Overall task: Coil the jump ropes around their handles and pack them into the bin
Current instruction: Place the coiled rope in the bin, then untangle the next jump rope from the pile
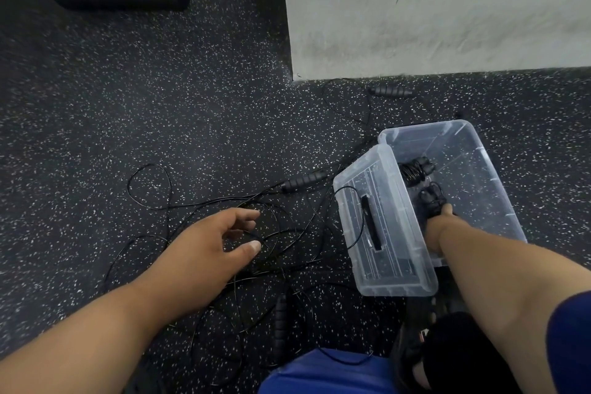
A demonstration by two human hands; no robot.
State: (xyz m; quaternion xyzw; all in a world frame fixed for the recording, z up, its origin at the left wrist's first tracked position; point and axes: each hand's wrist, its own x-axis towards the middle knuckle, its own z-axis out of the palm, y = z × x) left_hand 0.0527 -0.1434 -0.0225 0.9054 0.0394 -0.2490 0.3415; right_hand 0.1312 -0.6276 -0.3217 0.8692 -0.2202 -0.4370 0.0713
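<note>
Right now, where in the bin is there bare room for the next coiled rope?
The bin's right half, along the wall away from the lid, is bare. The lid side is crowded: one coiled rope lies there, and the right hand holds another bundle.

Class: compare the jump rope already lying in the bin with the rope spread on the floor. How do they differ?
The bin rope is wound tightly round its handles; the floor rope sprawls in loose tangled loops. The bin rope lies inside the bin; the floor rope's handle lies outside it. Both are thin and black.
</note>
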